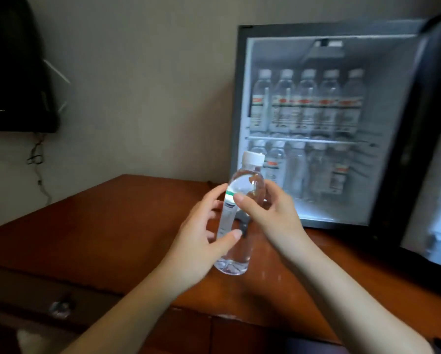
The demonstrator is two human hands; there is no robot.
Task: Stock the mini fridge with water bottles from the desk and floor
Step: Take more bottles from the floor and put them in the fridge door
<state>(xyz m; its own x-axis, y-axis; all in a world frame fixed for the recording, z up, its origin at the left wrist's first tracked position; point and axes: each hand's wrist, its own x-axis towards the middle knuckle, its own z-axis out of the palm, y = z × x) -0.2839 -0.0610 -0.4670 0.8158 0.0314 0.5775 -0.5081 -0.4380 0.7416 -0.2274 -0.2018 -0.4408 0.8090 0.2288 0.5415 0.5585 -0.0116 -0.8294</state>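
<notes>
A clear water bottle (239,200) with a white cap is held upright above the wooden desk (107,226), in front of the mini fridge (314,123). My left hand (201,241) curls round its lower half, thumb across the front. My right hand (270,210) grips its upper half, thumb on the label's green band. The fridge is open and lit. Several bottles stand in a row on its upper shelf (308,98), and several more sit on the lower level (306,169).
The fridge door (434,139) swings open at the right, over the desk's edge. A dark screen (15,67) hangs on the wall at upper left, cables dangling under it. A drawer knob (59,309) shows on the desk front.
</notes>
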